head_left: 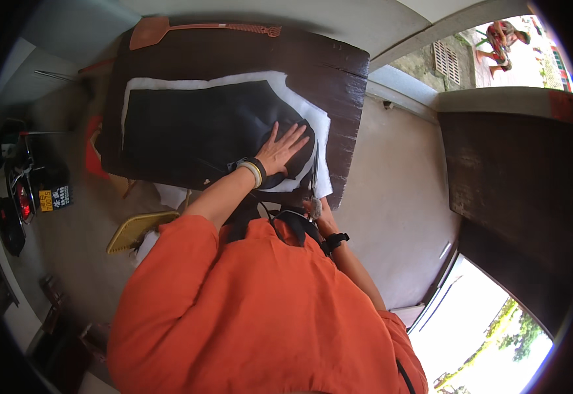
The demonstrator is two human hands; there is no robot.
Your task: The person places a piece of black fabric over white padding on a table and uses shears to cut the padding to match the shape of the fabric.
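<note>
A black piece of cloth (194,121) lies flat over a larger white padded sheet (322,151), whose edge shows along the top and right. My left hand (281,150) presses on the right part of the black cloth, fingers spread and flat. By the near right corner of the sheet, my right hand (324,213) is closed round the handles of a pair of scissors (315,177). Their blades point away from me, along the white margin beside the black cloth's curved edge. My clothing partly hides the handles and the fingers on them.
Under the cloth is a dark brown table (234,56), worn at its right edge. A reddish fly swatter (152,33) lies along its far edge. A yellow plastic chair or basket (139,230) stands near left, a motorbike (21,197) farther left. Outside the doorway sits a person (502,43).
</note>
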